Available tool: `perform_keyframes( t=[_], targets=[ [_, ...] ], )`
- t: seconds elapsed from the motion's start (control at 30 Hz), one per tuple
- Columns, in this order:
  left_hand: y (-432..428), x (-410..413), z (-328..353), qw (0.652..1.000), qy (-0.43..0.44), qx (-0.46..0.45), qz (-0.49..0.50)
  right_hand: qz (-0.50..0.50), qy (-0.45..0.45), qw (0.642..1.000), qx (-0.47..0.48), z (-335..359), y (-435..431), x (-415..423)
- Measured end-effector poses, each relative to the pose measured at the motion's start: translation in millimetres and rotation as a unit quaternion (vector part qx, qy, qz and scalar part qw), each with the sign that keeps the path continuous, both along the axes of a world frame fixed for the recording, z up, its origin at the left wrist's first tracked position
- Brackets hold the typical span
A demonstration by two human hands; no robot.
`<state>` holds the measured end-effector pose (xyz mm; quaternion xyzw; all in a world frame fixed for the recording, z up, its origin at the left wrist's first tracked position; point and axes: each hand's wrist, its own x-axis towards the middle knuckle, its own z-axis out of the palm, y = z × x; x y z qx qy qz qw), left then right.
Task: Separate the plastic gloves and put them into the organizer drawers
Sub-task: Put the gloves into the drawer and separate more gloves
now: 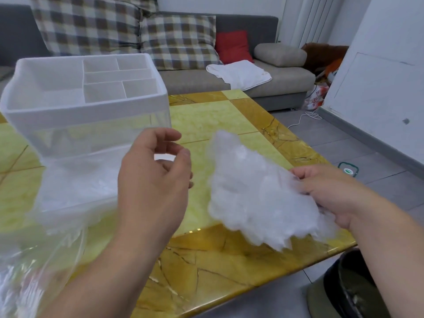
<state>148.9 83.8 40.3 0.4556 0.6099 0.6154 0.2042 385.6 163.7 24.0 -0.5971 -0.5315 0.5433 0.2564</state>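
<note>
A crumpled bunch of clear plastic gloves [254, 193] hangs above the yellow marble table [206, 125], pinched at its right edge by my right hand [330, 193]. My left hand [158, 173] hovers just left of the bunch, fingers loosely curled, holding nothing. The white organizer [87, 97] stands at the back left with divided top compartments. Its clear lower drawer [78, 180] is pulled out toward me and holds more plastic gloves.
A clear plastic bag [29, 260] lies at the table's front left corner. A dark bin [360, 285] stands on the floor at the lower right. Behind the table is a grey sofa [252, 26] with checked cushions and a white towel [241, 73].
</note>
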Motion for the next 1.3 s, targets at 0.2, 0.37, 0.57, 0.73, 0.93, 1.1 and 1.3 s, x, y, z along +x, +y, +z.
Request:
perform_keyframes(
  t=[0.2,0.37,0.57,0.73,0.93,1.1,1.3],
  targets=[
    [-2.0,17.5,-30.5,0.945,0.226,-0.188,-0.14,-0.114,0.046,0.991,-0.046,-16.8,0.8,-15.2],
    [-4.1,17.1,-49.7,0.874,0.322,-0.312,-0.186,-0.075,-0.074,0.994,-0.003,-42.3,-3.8,-41.5],
    [-2.3,12.3,-49.9,0.872,0.324,-0.326,-0.168,0.061,-0.336,0.912,0.227,-29.4,-13.5,-47.8],
    [-0.2,10.5,-52.7,0.868,0.349,-0.313,-0.165,0.225,-0.281,0.919,0.164,-16.5,-33.0,-50.2],
    [1.5,15.5,-52.0,0.917,0.262,-0.196,-0.229,0.154,-0.329,0.905,0.22,-39.2,-26.3,-57.5],
    [4.1,11.7,-47.0,0.969,0.188,-0.106,-0.116,-0.021,-0.141,0.978,0.155,-34.1,-8.8,-39.4],
    [2.9,10.0,-58.9,0.918,0.319,-0.182,-0.149,-0.152,-0.014,0.988,0.019,-35.9,10.8,-14.6]
  ],
)
